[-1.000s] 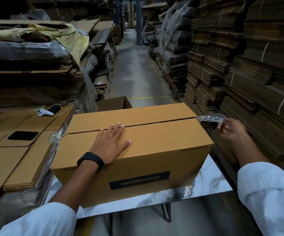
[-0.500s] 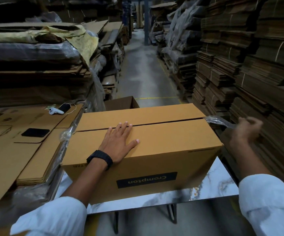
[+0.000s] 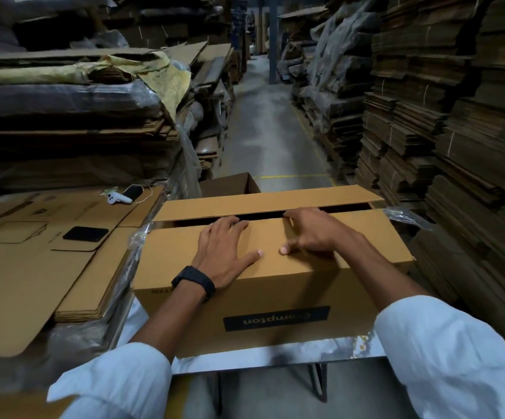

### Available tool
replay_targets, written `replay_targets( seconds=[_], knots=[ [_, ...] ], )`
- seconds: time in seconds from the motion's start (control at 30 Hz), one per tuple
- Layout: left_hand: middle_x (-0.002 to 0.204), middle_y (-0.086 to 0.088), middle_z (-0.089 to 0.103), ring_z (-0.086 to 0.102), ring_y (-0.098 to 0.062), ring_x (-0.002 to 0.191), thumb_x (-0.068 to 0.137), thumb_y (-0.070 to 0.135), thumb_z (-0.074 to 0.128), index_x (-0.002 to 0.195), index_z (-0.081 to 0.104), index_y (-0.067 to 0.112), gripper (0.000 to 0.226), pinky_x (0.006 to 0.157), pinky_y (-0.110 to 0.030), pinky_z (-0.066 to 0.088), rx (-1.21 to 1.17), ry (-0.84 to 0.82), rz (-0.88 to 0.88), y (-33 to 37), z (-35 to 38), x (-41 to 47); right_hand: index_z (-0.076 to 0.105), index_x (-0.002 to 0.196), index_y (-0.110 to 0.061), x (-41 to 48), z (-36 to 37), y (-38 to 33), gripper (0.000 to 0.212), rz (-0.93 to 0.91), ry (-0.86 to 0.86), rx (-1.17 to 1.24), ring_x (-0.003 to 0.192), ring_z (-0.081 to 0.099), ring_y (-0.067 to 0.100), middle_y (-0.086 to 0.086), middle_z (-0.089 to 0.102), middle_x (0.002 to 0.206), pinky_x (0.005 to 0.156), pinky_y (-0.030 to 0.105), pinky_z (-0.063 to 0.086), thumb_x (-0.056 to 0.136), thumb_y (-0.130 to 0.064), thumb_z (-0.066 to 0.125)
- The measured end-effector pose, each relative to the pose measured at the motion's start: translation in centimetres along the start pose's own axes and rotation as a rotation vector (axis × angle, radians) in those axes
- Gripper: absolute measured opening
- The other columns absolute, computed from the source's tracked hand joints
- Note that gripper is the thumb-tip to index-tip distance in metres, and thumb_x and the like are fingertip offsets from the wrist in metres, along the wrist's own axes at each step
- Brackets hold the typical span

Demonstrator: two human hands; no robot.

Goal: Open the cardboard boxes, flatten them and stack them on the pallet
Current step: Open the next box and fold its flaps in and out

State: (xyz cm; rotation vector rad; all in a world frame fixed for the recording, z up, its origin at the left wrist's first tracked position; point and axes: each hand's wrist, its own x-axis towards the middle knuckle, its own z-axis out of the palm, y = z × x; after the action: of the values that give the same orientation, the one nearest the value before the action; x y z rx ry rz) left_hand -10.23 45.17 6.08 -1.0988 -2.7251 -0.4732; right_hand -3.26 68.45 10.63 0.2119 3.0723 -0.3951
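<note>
Centre frame: left grip (image 3: 225, 252) flat, fingers straight, on cardboard box (image 3: 275, 294) near top flap; right grip (image 3: 313, 232) curled over that flap's edge.

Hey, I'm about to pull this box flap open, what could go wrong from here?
The box sits close to the near edge of the table, so pulling the near flap toward you might slide it off. The fingers of your right hand curl over that flap's raw edge, which could cut them. The loose tape strip at the right end may stick to a sleeve.
</note>
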Motion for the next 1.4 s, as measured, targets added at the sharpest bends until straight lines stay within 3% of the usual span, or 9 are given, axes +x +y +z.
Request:
replay_targets(
  seconds=[0.1,0.2,0.33,0.67,0.83,0.93,1.03,1.23,1.4],
  knots=[
    [0.166,0.0,0.018,0.012,-0.022,0.154,0.074,0.089,0.044,0.16,0.015,0.026,0.11,0.123,-0.056,0.002,0.135,0.033,0.068,-0.6,-1.3,-0.5,0.054,0.135,-0.021,-1.4,-1.6,-1.1,0.097,-0.055,0.216,-0.181,0.115,0.052,0.026,0.003,0.059,0.123,0.09,0.039,0.043,0.057,-0.071,0.082],
    [0.153,-0.006,0.035,0.032,-0.029,0.142,0.062,0.083,0.069,0.157,0.023,0.023,0.122,0.119,-0.064,0.014,0.277,0.206,0.139,-1.1,-4.4,-1.7,0.054,0.13,-0.023,-4.2,-1.9,-1.7,0.092,-0.135,0.441,-0.289,0.11,0.049,0.023,0.001,0.058,0.121,0.094,0.039,0.037,0.059,-0.075,0.078],
    [0.124,-0.015,0.056,0.056,-0.034,0.107,0.062,0.055,0.087,0.138,0.048,0.015,0.095,0.091,-0.052,0.043,0.349,0.447,0.27,-0.4,-6.7,-4.2,0.061,0.121,-0.012,-7.8,-0.5,-2.0,0.072,-0.242,0.719,-0.365,0.1,0.059,0.03,0.011,0.066,0.111,0.088,0.045,0.044,0.071,-0.06,0.08],
    [0.088,-0.008,0.069,0.059,-0.024,0.067,0.084,0.006,0.077,0.112,0.062,0.012,0.032,0.059,-0.038,0.041,0.361,0.74,0.454,1.0,-4.1,-10.6,0.052,0.088,-0.013,-13.8,4.3,-3.2,0.025,-0.342,1.011,-0.238,0.061,0.06,0.026,0.008,0.062,0.071,0.065,0.037,0.043,0.081,-0.013,0.076],
    [0.088,-0.009,0.066,0.058,-0.025,0.069,0.087,0.005,0.071,0.117,0.059,0.012,0.033,0.059,-0.041,0.044,0.275,0.672,0.433,1.4,-4.7,-10.6,0.059,0.09,-0.015,-14.2,2.7,-4.6,0.023,-0.219,0.825,-0.225,0.064,0.061,0.021,0.001,0.064,0.073,0.07,0.037,0.048,0.089,-0.035,0.071],
    [0.091,-0.008,0.065,0.058,-0.024,0.074,0.089,0.013,0.069,0.119,0.06,0.011,0.031,0.064,-0.041,0.045,0.237,0.613,0.401,1.8,-5.5,-10.0,0.063,0.089,-0.027,-13.8,-2.4,-5.9,0.052,-0.075,0.479,0.079,0.067,0.06,0.007,-0.011,0.063,0.074,0.069,0.031,0.048,0.092,-0.074,0.041],
    [0.093,-0.006,0.066,0.06,-0.021,0.078,0.093,0.024,0.063,0.118,0.065,0.011,0.028,0.069,-0.038,0.047,0.194,0.572,0.363,2.2,-6.1,-9.5,0.07,0.094,-0.027,-10.4,-7.2,-6.1,0.055,-0.07,0.175,0.305,0.078,0.067,0.007,-0.009,0.07,0.087,0.069,0.031,0.05,0.095,-0.072,0.038],
    [0.084,-0.003,0.067,0.061,-0.019,0.072,0.091,0.031,0.066,0.104,0.066,0.014,0.021,0.068,-0.038,0.05,0.138,0.527,0.342,2.8,-7.1,-8.2,0.061,0.119,-0.02,0.9,-7.7,-3.8,0.041,-0.081,-0.111,-0.646,0.09,0.061,0.024,0.008,0.066,0.115,0.069,0.035,0.045,0.094,-0.052,0.064],
    [0.084,-0.002,0.069,0.065,-0.016,0.074,0.093,0.036,0.059,0.098,0.068,0.015,0.023,0.072,-0.037,0.054,0.111,0.473,0.311,2.6,-7.6,-7.6,0.056,0.132,-0.019,5.4,-7.0,-2.4,0.033,-0.238,-0.11,-0.942,0.111,0.068,0.029,0.007,0.064,0.127,0.081,0.041,0.055,0.102,-0.031,0.053]
  ],
)
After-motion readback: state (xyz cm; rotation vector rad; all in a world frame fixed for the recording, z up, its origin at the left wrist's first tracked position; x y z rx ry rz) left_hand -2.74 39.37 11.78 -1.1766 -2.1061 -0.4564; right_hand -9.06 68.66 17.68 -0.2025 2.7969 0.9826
